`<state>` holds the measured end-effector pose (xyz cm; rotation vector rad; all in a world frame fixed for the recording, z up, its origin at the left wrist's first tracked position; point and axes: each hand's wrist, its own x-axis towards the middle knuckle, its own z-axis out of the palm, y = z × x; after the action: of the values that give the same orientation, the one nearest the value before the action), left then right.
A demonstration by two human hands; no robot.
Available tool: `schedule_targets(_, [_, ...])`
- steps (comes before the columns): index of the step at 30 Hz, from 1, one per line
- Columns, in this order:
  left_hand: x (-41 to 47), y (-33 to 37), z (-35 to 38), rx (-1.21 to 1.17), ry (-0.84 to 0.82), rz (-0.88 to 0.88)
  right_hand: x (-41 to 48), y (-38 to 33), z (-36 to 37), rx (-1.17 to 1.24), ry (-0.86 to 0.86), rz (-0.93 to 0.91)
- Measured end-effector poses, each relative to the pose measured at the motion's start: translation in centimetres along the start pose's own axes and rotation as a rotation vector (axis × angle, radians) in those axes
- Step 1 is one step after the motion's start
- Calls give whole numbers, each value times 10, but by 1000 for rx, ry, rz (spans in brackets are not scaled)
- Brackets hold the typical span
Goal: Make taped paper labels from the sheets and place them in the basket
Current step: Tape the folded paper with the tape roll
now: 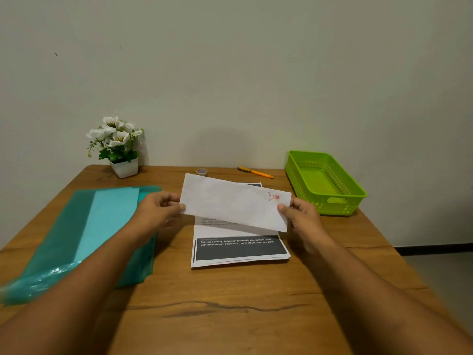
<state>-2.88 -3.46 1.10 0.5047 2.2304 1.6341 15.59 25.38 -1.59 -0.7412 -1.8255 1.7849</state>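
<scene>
On the wooden table (230, 316) lies the stack of printed sheets (240, 252), with the green basket (340, 207) well apart to its right, holding no labels. Above the stack a folded white paper (230, 203) hangs slanted, its ends pinched by the left hand (158, 208) and right hand (302, 216); such light grips could let it sag and crease crooked. Far back, a small roll (201, 171), probably tape, demands an awkward reach.
</scene>
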Motion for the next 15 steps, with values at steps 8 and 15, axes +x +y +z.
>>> schedule_targets(8, [8,9,15,-59,7,22,-10,-6,-20,-19,45,14])
schedule_targets(15, [34,42,57,-126,-50,88,-16,-17,-63,9,105,-14])
